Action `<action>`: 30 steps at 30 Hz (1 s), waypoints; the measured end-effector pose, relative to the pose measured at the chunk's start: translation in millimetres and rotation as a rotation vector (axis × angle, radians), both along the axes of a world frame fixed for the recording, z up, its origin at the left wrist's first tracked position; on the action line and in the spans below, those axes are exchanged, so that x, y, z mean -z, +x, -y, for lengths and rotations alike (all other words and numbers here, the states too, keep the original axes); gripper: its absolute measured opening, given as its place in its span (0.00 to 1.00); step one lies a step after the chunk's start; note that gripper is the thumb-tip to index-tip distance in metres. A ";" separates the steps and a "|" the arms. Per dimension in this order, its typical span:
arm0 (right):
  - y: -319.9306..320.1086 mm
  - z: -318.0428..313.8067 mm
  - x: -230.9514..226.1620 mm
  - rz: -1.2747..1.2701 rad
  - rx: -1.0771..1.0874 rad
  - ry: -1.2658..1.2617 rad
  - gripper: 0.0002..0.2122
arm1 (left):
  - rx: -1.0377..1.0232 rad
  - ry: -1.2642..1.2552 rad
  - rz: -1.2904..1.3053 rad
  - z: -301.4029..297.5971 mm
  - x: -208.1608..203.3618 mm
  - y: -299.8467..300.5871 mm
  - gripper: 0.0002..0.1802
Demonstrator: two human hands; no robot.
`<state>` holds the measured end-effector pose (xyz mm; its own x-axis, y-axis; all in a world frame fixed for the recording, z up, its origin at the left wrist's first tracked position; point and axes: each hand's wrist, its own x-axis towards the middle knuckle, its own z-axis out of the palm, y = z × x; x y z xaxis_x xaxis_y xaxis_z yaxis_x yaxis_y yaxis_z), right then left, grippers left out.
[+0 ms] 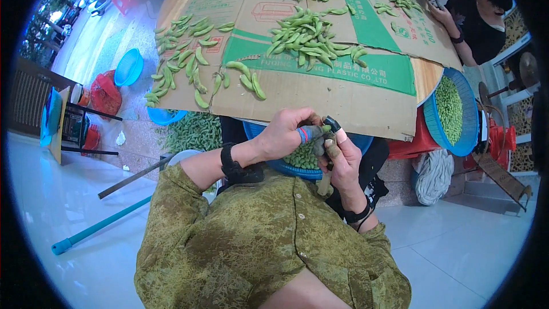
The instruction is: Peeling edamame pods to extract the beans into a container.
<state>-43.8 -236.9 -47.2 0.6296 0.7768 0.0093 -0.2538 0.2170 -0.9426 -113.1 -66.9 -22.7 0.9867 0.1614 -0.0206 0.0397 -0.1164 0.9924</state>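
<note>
My left hand (287,131) and my right hand (344,166) meet just past the cardboard's near edge, fingers closed together. Between their fingertips shows a bit of a green bean pod (326,129), mostly hidden by the fingers. Blue and red wrapping covers a left finger, and a black cover sits on a right fingertip. Below them a blue basket (274,166) holds shelled green beans (301,157). Ahead on the flattened cardboard (320,100) lie a pile of bean pods (306,37) and a looser scatter of pods (186,57) to the left.
At the right, another blue basket (472,131) of shelled beans stands by a red stool (409,144). Across the table a person (477,17) works with both hands. More pods (194,131) lie on the floor at left, near a blue basin (129,67) and a teal pole (103,226).
</note>
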 end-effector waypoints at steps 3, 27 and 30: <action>-0.8 0.7 1.5 0.061 0.032 -0.015 0.19 | -0.003 -0.097 0.040 -1.9 2.5 1.7 0.07; 10.8 10.8 23.5 0.521 0.228 -0.102 0.15 | -0.014 -0.832 -0.390 11.0 7.8 8.0 0.06; 16.8 7.7 17.6 0.787 0.289 -0.112 0.14 | 0.009 -0.732 -0.384 6.1 8.1 7.3 0.05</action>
<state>-27.0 -244.6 -64.8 0.6456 0.6088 0.4610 0.5369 0.0674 -0.8409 -105.8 -73.0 -30.8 0.8908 -0.0314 -0.4532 0.3934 0.5523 0.7350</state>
